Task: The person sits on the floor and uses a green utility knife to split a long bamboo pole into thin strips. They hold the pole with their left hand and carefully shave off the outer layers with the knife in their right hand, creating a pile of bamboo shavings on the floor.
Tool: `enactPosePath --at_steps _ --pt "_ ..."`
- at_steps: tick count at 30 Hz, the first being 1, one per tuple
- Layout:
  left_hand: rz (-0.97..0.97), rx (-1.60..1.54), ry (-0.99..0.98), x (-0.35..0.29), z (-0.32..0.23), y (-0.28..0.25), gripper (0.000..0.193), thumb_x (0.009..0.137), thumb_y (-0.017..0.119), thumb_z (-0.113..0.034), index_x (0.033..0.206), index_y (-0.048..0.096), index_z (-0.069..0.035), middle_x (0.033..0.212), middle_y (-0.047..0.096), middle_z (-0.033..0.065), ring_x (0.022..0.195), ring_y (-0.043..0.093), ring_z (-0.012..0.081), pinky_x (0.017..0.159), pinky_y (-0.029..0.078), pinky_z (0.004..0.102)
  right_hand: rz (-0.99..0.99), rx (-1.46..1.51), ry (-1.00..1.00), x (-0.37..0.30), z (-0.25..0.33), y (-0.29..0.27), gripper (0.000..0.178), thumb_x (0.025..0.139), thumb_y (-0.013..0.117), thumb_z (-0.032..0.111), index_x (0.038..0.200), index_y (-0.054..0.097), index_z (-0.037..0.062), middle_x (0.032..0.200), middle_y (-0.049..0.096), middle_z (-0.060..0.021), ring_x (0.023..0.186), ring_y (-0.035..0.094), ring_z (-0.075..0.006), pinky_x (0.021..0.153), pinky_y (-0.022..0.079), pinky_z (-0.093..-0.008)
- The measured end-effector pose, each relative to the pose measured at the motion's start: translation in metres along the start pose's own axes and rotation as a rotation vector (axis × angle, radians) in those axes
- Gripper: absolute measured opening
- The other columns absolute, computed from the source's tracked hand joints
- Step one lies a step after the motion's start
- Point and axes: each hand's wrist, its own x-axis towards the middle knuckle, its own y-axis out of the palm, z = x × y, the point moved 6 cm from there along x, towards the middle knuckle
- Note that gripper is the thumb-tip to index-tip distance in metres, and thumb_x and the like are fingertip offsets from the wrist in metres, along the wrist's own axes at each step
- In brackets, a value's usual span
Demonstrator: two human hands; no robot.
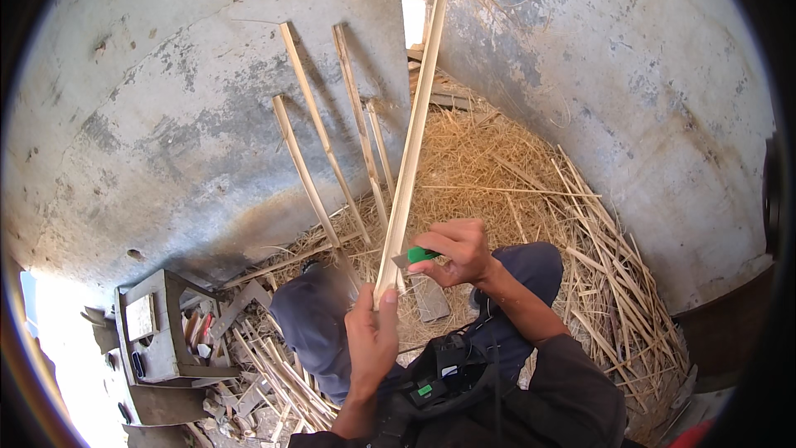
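My left hand (pixel 371 333) is closed round the near end of a long pale bamboo strip (pixel 414 129), which slants up and away past the gap between the walls. In my right hand (pixel 461 250) is a knife with a green handle (pixel 421 255). Its short blade (pixel 400 261) lies against the strip, a little above my left hand. Curled shavings hang from the strip's far end. My fingers cover part of the knife's handle.
Several wooden strips (pixel 317 129) lean on the left wall (pixel 182 108). Straw-like shavings (pixel 481 158) cover the floor ahead, with piled sticks (pixel 618 307) at right. A worn wooden box (pixel 170 328) holding small items stands at left, near more split sticks (pixel 278 373).
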Motion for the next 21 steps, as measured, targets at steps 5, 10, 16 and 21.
enactPosePath --at_steps 5,10,16,21 --pt "0.008 0.020 -0.006 -0.0013 0.0061 -0.0027 0.023 0.111 0.061 -0.021 0.104 0.062 0.002 0.058 0.046 -0.0017 0.054 0.039 0.0021 0.048 0.027 0.0291 -0.024 -0.046 -0.008 -0.0007 0.0009 -0.0008 0.041 0.090 0.081 0.051 0.088 0.075 0.0104 0.063 0.056 -0.0012 0.047 0.054 -0.0204 0.046 0.040 -0.0345" --pt "0.006 0.037 -0.021 -0.0046 0.0039 -0.0042 0.024 0.111 0.060 -0.021 0.103 0.061 0.002 0.058 0.045 -0.0011 0.053 0.038 0.0031 0.048 0.026 0.0303 -0.034 -0.060 -0.013 -0.0003 0.0003 -0.0011 0.042 0.090 0.081 0.053 0.088 0.076 0.0112 0.062 0.056 -0.0005 0.048 0.055 -0.0197 0.046 0.040 -0.0342" --pt "0.014 0.072 -0.031 -0.0079 0.0043 -0.0059 0.026 0.112 0.058 -0.023 0.102 0.060 0.001 0.059 0.044 -0.0011 0.055 0.038 0.0029 0.049 0.027 0.0291 -0.020 -0.100 -0.005 0.0012 -0.0010 -0.0023 0.038 0.086 0.085 0.051 0.089 0.076 0.0139 0.065 0.060 0.0010 0.050 0.058 -0.0190 0.048 0.044 -0.0335" --pt "0.034 0.102 -0.064 -0.0094 0.0060 -0.0080 0.028 0.115 0.054 -0.025 0.100 0.060 -0.003 0.067 0.046 -0.0069 0.061 0.038 0.0005 0.052 0.027 0.0234 -0.022 -0.091 -0.023 0.0015 -0.0011 0.0011 0.040 0.089 0.082 0.052 0.087 0.076 0.0124 0.062 0.058 0.0003 0.048 0.055 -0.0192 0.046 0.040 -0.0331"
